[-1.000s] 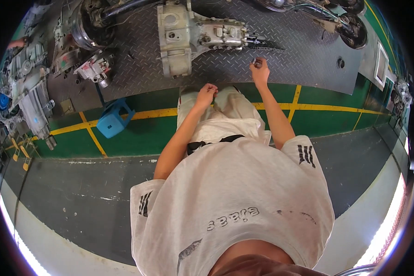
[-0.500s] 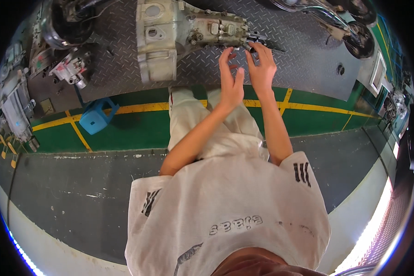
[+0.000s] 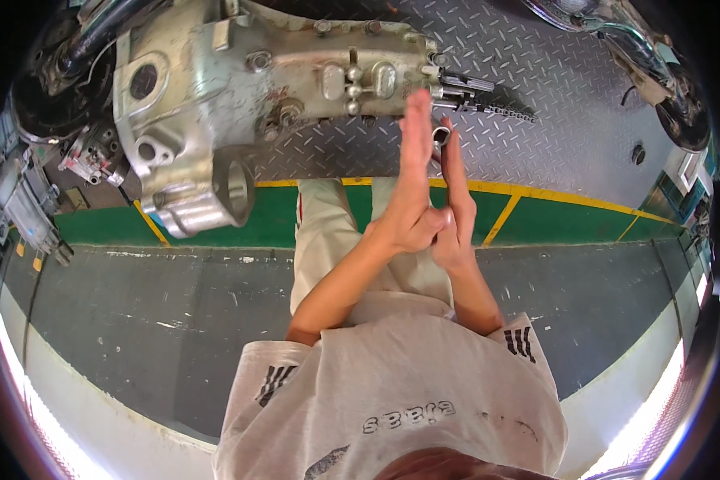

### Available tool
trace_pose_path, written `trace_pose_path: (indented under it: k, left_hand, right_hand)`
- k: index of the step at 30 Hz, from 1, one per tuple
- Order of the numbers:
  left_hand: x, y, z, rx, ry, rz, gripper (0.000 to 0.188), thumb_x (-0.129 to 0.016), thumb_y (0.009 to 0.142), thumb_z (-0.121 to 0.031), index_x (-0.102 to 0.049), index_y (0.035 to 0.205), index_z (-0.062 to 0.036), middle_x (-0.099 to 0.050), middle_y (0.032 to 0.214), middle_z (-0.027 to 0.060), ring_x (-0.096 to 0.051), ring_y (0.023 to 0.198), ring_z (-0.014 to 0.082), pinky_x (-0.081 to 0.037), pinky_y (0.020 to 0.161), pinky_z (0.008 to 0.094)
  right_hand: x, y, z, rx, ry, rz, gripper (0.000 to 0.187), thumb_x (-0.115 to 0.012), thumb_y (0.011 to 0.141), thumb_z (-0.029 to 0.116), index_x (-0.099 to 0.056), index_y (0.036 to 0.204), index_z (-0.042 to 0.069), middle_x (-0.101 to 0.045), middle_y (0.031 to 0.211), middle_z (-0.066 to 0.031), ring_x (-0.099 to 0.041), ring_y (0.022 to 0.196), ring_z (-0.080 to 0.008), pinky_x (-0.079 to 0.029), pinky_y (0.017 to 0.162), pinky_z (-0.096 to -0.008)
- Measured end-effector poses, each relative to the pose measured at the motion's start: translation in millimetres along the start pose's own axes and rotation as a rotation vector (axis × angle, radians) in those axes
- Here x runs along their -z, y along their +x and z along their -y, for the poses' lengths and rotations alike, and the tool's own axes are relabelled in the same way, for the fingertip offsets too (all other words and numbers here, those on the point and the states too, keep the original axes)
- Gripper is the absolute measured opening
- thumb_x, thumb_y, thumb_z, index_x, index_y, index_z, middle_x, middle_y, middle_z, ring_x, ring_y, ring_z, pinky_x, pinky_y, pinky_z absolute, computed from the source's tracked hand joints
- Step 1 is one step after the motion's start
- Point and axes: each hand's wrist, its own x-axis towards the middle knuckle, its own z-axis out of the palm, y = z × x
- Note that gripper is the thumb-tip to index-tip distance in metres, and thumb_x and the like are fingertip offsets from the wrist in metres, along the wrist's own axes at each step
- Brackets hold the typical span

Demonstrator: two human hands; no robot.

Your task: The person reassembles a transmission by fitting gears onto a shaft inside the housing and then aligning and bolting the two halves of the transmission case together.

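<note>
In front of the far bench's near edge, my left hand and my right hand are brought together, palms facing and fingers stretched forward. A short metal tube with an open end sits pressed between their fingers; much of it is hidden. Just beyond the fingers is the narrow end of a gearbox housing, a large grey-silver casting lying on its side. Metal rods and a dark toothed shaft stick out from that end.
The housing lies on a diamond-plate bench top. Black curved machine parts stand at the back left and back right. More castings fill the left side. The green floor strip has yellow lines.
My hands have come together around the tube and drawn back toward me. The view has shifted closer to the bench, so the housing looks larger and its wide end lies farther left.
</note>
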Motion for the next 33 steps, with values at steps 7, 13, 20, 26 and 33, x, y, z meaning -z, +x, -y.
trace_pose_path:
  k: [7, 13, 20, 26, 33]
  left_hand:
    - [-14, -30, -6, 0.014, 0.01, -0.48, 0.1, -0.034, 0.091, -0.073, 0.001, 0.155, -0.0049, 0.003, 0.163, 0.0183, -0.007, 0.149, 0.0347, -0.008, 0.118, 0.0455]
    - [11, -62, -2, 0.232, 0.016, -0.36, 0.074, -0.039, 0.097, -0.057, -0.031, 0.145, -0.0002, -0.037, 0.147, 0.0184, -0.043, 0.129, 0.028, -0.037, 0.101, 0.0387]
    - [21, -19, 21, 0.709, -1.161, -0.198, 0.044, -0.053, 0.099, -0.033, -0.051, 0.132, -0.0041, -0.058, 0.127, 0.0074, -0.05, 0.121, 0.0177, -0.04, 0.098, 0.035]
    - [16, 10, 11, 0.632, -1.6, -0.071, 0.042, -0.051, 0.101, -0.032, -0.053, 0.13, -0.0015, -0.047, 0.145, 0.0064, -0.046, 0.129, 0.0201, -0.032, 0.111, 0.0401]
    - [-4, -1, 51, 0.663, -1.769, -0.062, 0.043, -0.047, 0.102, -0.035, -0.053, 0.13, -0.0033, -0.057, 0.133, 0.008, -0.052, 0.12, 0.0198, -0.039, 0.104, 0.0387]
  right_hand:
    - [0, 26, 8, -0.025, -0.087, -0.172, 0.069, -0.067, 0.091, 0.018, -0.034, 0.148, -0.004, -0.044, 0.144, -0.0241, -0.053, 0.123, -0.0329, -0.054, 0.085, -0.0362]
    - [9, 53, 39, -0.101, -0.593, 0.023, 0.032, -0.074, 0.082, 0.008, -0.067, 0.113, 0.006, -0.064, 0.092, -0.0092, -0.062, 0.067, -0.0244, -0.051, 0.058, -0.0335]
    - [15, 83, 82, -0.136, -1.116, 0.361, 0.026, -0.067, 0.089, 0.027, -0.058, 0.103, 0.007, -0.063, 0.084, -0.0098, -0.065, 0.068, -0.0286, -0.05, 0.054, -0.0375]
    - [-3, 88, 87, -0.418, -1.485, 0.647, 0.022, -0.063, 0.094, 0.023, -0.059, 0.109, 0.009, -0.066, 0.092, -0.0121, -0.067, 0.076, -0.0313, -0.051, 0.057, -0.0406]
    - [-13, 87, 88, -0.2, -1.369, 0.508, 0.022, -0.058, 0.096, 0.022, -0.055, 0.112, 0.008, -0.067, 0.096, -0.0148, -0.066, 0.073, -0.0365, -0.051, 0.06, -0.0456]
